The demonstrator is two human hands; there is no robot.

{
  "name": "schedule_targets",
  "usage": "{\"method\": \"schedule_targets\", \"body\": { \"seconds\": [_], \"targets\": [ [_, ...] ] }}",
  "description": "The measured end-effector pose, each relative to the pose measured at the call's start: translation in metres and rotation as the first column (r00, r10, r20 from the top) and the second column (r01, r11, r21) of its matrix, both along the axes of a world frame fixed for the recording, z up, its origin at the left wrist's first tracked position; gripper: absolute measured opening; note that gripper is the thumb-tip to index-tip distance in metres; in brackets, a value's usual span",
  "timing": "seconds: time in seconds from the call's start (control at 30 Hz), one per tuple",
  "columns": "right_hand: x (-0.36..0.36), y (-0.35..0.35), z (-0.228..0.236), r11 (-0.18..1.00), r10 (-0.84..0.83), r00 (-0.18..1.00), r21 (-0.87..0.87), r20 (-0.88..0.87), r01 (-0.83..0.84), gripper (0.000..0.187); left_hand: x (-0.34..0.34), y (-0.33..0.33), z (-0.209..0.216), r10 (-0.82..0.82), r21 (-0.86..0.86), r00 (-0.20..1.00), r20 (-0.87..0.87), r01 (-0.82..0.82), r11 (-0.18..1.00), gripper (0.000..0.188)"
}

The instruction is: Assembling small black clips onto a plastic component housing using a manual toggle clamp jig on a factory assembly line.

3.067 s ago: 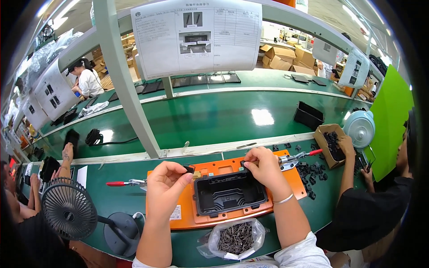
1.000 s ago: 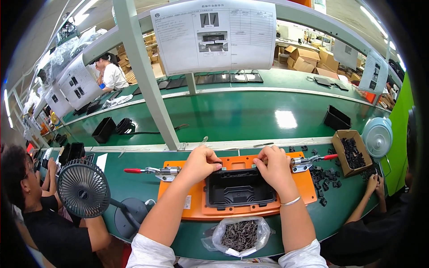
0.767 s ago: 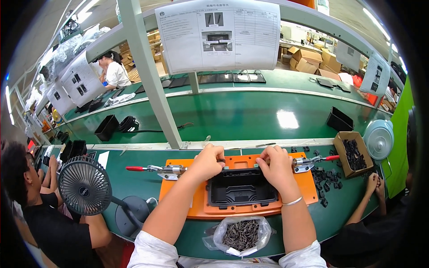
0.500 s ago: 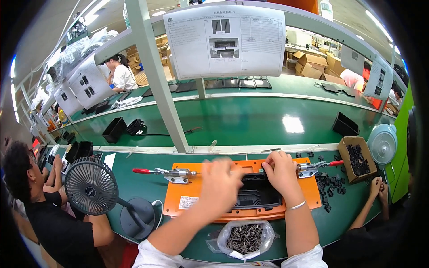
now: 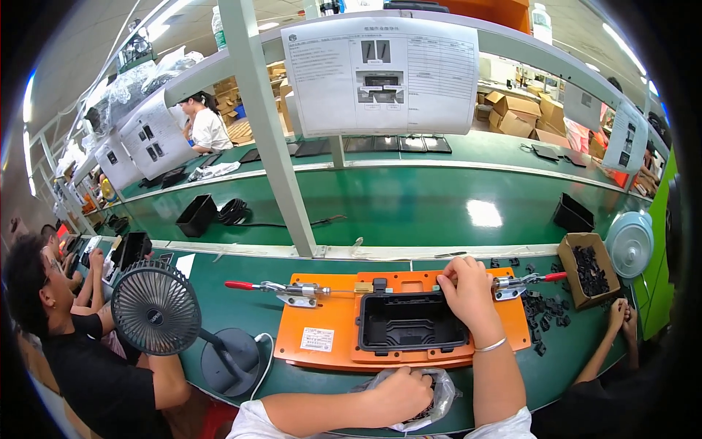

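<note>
An orange fixture (image 5: pixel 322 311) holds a black plastic box (image 5: pixel 413 322), its hollow side facing up. My left hand (image 5: pixel 401 397) is down in a clear plastic bag (image 5: pixel 444 399) of small metal pins, its fingers curled and the tips hidden among them. At the box's far right corner rests my right hand (image 5: pixel 466 287), thumb and fingers closed together; whatever they pinch is too small to make out. Red-handled toggle clamps flank the box: the left clamp (image 5: pixel 298 293) has a thin rod reaching toward the box's far edge, and the right clamp (image 5: pixel 512 287) sits beside my right hand.
A desk fan (image 5: pixel 156 314) stands left, near a co-worker (image 5: pixel 80 351). To the right lie loose black parts (image 5: pixel 542 311) and a cardboard box (image 5: pixel 570 282) of more parts. Another person's hands (image 5: pixel 621 316) are at the far right. An instruction sheet (image 5: pixel 380 110) hangs ahead.
My left hand has moved from the far left edge of the black box down into the bag of pins. My right hand has stayed at the box's corner. The view has shifted slightly.
</note>
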State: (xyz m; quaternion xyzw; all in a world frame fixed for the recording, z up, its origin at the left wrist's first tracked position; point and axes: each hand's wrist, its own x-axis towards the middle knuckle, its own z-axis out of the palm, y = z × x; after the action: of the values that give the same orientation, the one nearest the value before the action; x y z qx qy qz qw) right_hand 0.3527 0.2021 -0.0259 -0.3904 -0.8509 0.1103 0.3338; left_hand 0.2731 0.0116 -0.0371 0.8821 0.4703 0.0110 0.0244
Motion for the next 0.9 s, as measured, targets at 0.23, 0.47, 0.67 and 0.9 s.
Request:
{"method": "schedule_targets", "body": {
  "seconds": [0.23,0.47,0.67,0.9],
  "targets": [
    [0.002,-0.001,0.006,0.998,0.009,1.000,-0.055,0.026,-0.008,0.012,-0.004,-0.001,0.004,-0.026,0.047,0.999,0.037,0.024,0.999,0.011],
    [0.007,0.001,0.010,0.995,0.042,0.999,-0.095,0.009,-0.041,0.012,-0.012,0.004,0.009,-0.059,-0.017,0.990,0.131,0.062,0.998,0.010],
    [0.007,0.003,0.010,0.987,0.078,0.997,-0.138,-0.022,-0.081,0.012,-0.016,0.005,0.004,-0.066,-0.031,0.970,0.233,0.075,0.997,0.010],
    [0.013,-0.001,0.019,0.990,0.139,0.972,0.008,-0.188,-0.140,0.014,-0.018,0.007,0.020,-0.024,-0.133,0.934,0.357,0.076,0.988,0.016]
  ]
}}
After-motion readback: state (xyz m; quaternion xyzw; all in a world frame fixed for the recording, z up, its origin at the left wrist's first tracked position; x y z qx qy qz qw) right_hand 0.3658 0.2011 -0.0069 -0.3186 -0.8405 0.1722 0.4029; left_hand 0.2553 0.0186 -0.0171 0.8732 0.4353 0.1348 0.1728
